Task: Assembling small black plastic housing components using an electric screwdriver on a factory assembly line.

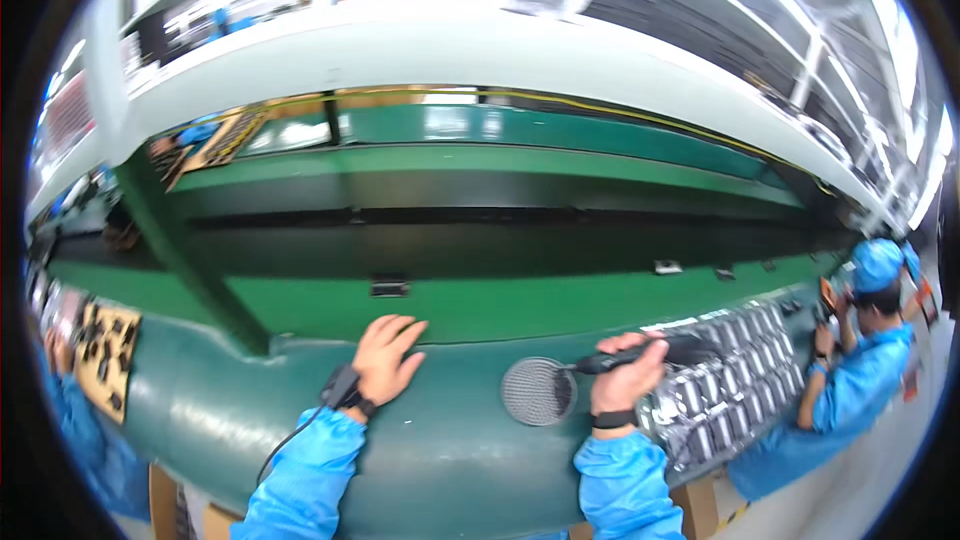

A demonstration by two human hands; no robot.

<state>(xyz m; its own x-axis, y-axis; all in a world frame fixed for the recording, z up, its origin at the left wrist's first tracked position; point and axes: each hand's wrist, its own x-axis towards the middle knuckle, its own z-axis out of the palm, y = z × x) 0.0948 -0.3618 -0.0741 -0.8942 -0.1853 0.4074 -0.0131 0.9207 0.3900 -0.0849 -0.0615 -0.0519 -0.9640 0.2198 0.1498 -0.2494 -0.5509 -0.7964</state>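
My right hand (628, 380) is closed around a black electric screwdriver (600, 362), a long tool lying nearly level in it. Its tip points left, over the right edge of a round grey dish (539, 391). The dish has a dark, grainy surface; what fills it is too small to make out. Whether the tip touches it, I cannot tell. My left hand (388, 358) rests with fingers spread at the far edge of the green work table (450, 470) and holds nothing. A black band with a small box and cable (340, 390) circles my left wrist.
Clear plastic trays (725, 380) of black and silver parts stand right of my right hand. Beyond, a co-worker in blue (850, 380) works. Small dark parts lie on a tan board (105, 355) at far left. A green post (190, 260) rises beside the conveyor (480, 245).
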